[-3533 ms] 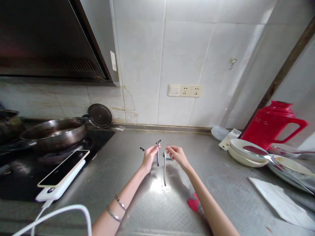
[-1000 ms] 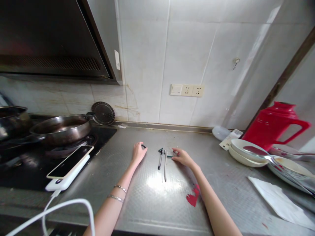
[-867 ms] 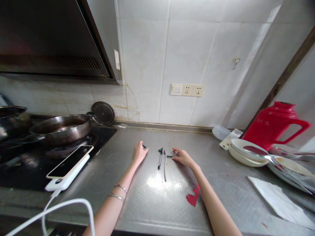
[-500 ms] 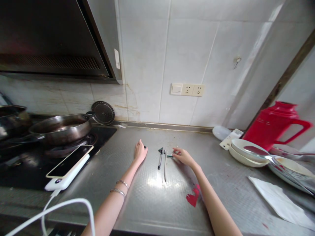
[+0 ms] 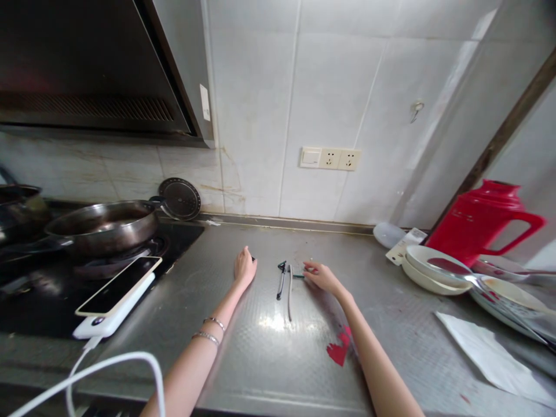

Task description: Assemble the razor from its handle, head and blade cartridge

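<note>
My left hand (image 5: 245,269) rests on the metal counter with its fingers curled. A small dark bit shows at its edge, but what it holds is mostly hidden. To its right lies a black razor (image 5: 281,282), head toward the wall. Beside that is a slim whitish toothbrush (image 5: 290,298), roughly parallel to the razor. My right hand (image 5: 321,276) is low over the counter, its bent fingers pinched at the end of a thin dark green stick-like thing (image 5: 298,276). That thing reaches left to the toothbrush head; the fingers cover its other end.
A pan (image 5: 104,229) sits on the black stove at left, with a phone on a white power bank (image 5: 117,310) and its cable in front. At right stand a red thermos (image 5: 482,223), stacked bowls (image 5: 434,275) and a white tissue (image 5: 486,350). A red heart sticker (image 5: 337,352) marks the counter.
The whole view shifts slightly to the left. Both hands and the small things between them keep nearly the same places on the counter.
</note>
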`<action>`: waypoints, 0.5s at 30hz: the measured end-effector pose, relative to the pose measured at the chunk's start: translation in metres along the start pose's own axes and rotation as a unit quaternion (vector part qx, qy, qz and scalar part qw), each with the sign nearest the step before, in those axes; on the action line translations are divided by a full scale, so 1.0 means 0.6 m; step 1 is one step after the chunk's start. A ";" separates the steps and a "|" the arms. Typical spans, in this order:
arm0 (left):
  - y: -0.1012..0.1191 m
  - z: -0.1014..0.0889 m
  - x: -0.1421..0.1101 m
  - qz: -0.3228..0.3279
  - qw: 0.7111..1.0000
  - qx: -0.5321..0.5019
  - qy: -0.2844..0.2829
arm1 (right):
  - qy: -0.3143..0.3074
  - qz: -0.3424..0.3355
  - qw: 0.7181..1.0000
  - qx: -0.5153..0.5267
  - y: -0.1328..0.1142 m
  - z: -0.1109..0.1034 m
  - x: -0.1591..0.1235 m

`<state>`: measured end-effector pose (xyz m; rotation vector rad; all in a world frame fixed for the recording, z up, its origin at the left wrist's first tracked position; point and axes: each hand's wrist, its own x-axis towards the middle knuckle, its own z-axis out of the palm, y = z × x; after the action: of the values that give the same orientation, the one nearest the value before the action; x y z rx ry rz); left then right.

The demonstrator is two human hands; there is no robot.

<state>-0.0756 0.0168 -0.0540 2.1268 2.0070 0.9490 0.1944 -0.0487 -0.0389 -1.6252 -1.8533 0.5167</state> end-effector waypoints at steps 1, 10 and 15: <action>0.000 -0.001 0.000 -0.001 1.000 -0.003 -0.003 | 0.001 0.002 1.000 0.000 0.000 0.000 0.000; 0.031 -0.030 0.000 -0.021 0.992 -0.126 0.014 | 0.060 -0.035 0.998 0.001 -0.023 -0.006 -0.002; 0.079 -0.063 -0.012 -0.119 0.907 -0.369 -0.166 | 0.085 -0.105 0.989 0.069 -0.075 -0.009 -0.007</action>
<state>-0.0516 -0.0100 -0.0049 1.4674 1.3841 1.0021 0.1647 -0.0607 -0.0063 -1.3241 -1.7937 0.3927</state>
